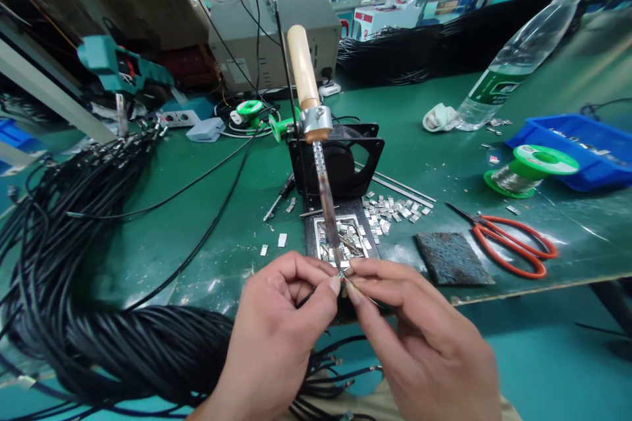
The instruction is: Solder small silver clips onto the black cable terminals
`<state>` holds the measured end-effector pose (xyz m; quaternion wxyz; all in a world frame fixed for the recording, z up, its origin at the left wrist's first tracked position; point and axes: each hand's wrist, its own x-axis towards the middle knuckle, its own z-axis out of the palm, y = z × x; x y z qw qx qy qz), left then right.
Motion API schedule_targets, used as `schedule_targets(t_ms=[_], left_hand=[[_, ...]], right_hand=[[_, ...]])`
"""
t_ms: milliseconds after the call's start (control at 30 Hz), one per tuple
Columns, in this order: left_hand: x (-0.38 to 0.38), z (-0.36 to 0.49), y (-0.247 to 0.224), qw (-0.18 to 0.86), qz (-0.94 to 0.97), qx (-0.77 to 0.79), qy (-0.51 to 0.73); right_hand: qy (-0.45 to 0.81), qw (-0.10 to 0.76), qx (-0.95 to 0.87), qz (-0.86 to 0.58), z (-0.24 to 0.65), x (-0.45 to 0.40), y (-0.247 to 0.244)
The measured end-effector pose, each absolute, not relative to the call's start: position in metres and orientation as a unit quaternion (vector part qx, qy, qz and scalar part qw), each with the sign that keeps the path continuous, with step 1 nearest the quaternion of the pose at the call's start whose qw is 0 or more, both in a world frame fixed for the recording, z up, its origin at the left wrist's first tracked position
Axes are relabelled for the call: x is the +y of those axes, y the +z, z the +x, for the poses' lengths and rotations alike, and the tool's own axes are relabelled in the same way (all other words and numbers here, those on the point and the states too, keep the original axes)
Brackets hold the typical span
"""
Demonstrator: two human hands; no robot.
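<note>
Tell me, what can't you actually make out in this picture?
- Head view: whatever the left hand and right hand pinch at the soldering iron tip is too small, hidden by fingertips.
- Bottle label: blurred.
- Blue bin: cut off by the right edge.
- Cable bundle: ends run off the left edge.

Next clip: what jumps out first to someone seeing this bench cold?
Dead centre, a wooden-handled soldering iron stands clamped, tip down, where the left hand and right hand pinch something tiny together. A thick coil of black cables fills the left; red-handled scissors lie on the right.
</note>
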<state>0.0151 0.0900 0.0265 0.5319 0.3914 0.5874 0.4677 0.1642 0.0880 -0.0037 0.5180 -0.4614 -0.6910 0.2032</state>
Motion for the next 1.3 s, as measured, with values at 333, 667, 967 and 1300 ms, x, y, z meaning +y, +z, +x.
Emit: schedule_targets(t_ms=[333,667,967,1300], left_hand=[[0.090,0.015,0.024,0.527,0.392,0.586,0.475],[0.089,0.014,0.024,0.526,0.403,0.577,0.478],[0.090,0.011,0.021,0.539,0.393,0.577,0.471],[0.092,0.013,0.022,0.589,0.348,0.546,0.483]], right_hand=[[0.205,0.517,-0.695,-0.455,0.165,0.089,-0.005],[0.196,0.524,-0.690,-0.460,0.161,0.089,-0.007],[0.294,0.534,-0.618,-0.497,0.160,0.091,-0.002],[0.443,0.531,-0.528,-0.492,0.150,0.100,0.000]])
